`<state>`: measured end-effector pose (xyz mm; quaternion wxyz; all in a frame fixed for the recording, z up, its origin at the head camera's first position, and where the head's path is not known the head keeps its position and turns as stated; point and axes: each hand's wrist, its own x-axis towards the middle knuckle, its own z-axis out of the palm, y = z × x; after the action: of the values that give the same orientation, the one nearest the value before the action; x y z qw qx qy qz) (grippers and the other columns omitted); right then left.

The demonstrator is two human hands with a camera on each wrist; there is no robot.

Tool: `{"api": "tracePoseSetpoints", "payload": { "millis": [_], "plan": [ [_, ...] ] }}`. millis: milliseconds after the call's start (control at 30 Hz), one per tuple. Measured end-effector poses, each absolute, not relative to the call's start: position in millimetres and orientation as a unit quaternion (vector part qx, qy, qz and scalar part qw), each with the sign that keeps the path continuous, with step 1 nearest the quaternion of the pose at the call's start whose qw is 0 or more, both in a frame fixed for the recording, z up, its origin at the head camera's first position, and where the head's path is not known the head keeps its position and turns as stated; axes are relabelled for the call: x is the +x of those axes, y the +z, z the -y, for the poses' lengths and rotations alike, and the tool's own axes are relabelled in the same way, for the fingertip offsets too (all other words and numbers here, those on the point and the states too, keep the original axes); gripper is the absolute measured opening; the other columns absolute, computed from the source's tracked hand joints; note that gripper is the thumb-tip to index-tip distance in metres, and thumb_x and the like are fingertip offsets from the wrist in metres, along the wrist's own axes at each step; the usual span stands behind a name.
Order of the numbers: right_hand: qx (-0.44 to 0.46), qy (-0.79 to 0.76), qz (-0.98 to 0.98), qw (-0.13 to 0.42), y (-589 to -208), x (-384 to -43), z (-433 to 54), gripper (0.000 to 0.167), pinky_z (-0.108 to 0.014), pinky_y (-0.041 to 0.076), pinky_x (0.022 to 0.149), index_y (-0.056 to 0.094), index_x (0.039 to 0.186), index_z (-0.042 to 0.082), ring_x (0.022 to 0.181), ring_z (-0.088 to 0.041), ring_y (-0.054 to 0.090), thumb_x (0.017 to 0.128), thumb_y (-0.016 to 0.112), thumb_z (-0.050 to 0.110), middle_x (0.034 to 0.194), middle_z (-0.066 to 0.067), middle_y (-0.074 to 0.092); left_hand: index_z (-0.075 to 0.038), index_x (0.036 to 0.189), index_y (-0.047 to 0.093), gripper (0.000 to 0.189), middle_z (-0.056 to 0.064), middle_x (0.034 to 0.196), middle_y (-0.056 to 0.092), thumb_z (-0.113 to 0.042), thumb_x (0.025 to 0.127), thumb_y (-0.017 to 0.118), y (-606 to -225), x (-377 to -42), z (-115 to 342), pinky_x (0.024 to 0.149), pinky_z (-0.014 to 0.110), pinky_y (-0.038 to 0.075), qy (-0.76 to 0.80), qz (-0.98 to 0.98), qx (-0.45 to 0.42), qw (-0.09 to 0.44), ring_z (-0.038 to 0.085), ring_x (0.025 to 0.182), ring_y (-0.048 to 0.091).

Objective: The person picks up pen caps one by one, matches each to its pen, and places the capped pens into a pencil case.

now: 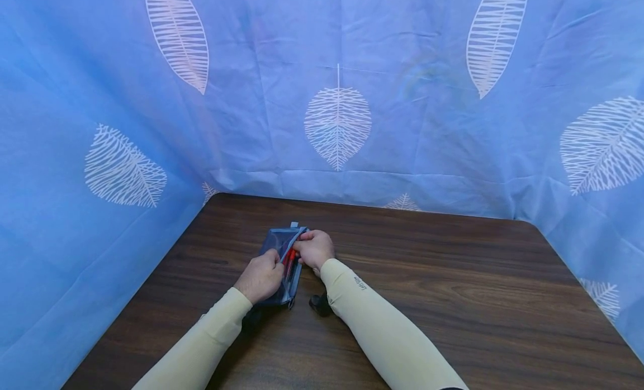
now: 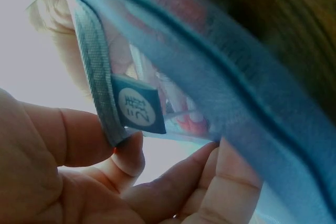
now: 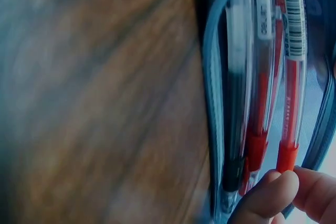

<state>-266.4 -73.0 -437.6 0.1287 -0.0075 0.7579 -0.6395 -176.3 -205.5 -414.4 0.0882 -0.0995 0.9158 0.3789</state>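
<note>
A blue, see-through mesh zip pouch (image 1: 274, 239) lies on the brown table with its zip side open. My left hand (image 1: 260, 275) pinches the pouch's edge between thumb and finger, near a small dark fabric tag (image 2: 140, 106) with white characters. Reaching into the opening from the right, my right hand (image 1: 316, 249) pinches the end of a red pen (image 3: 291, 108) that bears a barcode sticker. Beside it inside the pouch lie another red pen (image 3: 258, 114) and a black pen (image 3: 233, 124), both clear-barrelled.
A small black object (image 1: 320, 304) sits on the table (image 1: 427, 278) by my right forearm; its kind cannot be made out. Blue cloth (image 1: 402, 127) with white leaf prints hangs behind the table and along its sides.
</note>
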Motion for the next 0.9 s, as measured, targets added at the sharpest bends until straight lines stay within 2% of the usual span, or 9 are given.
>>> {"api": "tracePoseSetpoints", "payload": {
  "millis": [167,333,633,900],
  "plan": [
    [-0.012,-0.635,-0.76,0.139,-436,-263,76,0.026,-0.029,0.057,0.059,0.061,0.112,0.003,0.066,-0.018,0.066,0.088,0.07,0.004,0.088,-0.012,0.069,-0.011,0.106,0.054,0.017,0.009,0.088,0.058,-0.026,0.103,0.045,-414,-176,205,0.058,0.032,0.049,0.38,-0.916,-0.093,0.085,0.022,0.073,0.057],
    [-0.028,-0.616,-0.773,0.151,-432,-260,75,0.022,-0.031,0.058,0.061,0.064,0.106,0.004,0.063,-0.019,0.065,0.085,0.073,0.004,0.095,-0.012,0.065,-0.011,0.107,0.053,0.018,0.009,0.089,0.058,-0.026,0.103,0.045,-413,-176,205,0.059,0.032,0.049,0.384,-0.915,-0.091,0.086,0.022,0.074,0.057],
    [-0.09,-0.576,-0.801,0.14,-434,-257,74,0.017,-0.03,0.052,0.067,0.071,0.093,0.006,0.075,-0.017,0.061,0.078,0.078,0.005,0.083,-0.003,0.07,-0.011,0.107,0.055,0.018,0.008,0.088,0.058,-0.027,0.102,0.045,-411,-176,204,0.06,0.032,0.048,0.372,-0.921,-0.091,0.075,0.022,0.074,0.056],
    [-0.099,-0.539,-0.821,0.157,-434,-253,68,0.015,-0.03,0.055,0.057,0.068,0.085,0.007,0.061,-0.019,0.065,0.08,0.082,0.011,0.084,-0.006,0.065,-0.011,0.105,0.055,0.018,0.008,0.087,0.057,-0.026,0.102,0.046,-414,-174,205,0.06,0.033,0.047,0.376,-0.92,-0.086,0.07,0.022,0.074,0.055]
  ]
}}
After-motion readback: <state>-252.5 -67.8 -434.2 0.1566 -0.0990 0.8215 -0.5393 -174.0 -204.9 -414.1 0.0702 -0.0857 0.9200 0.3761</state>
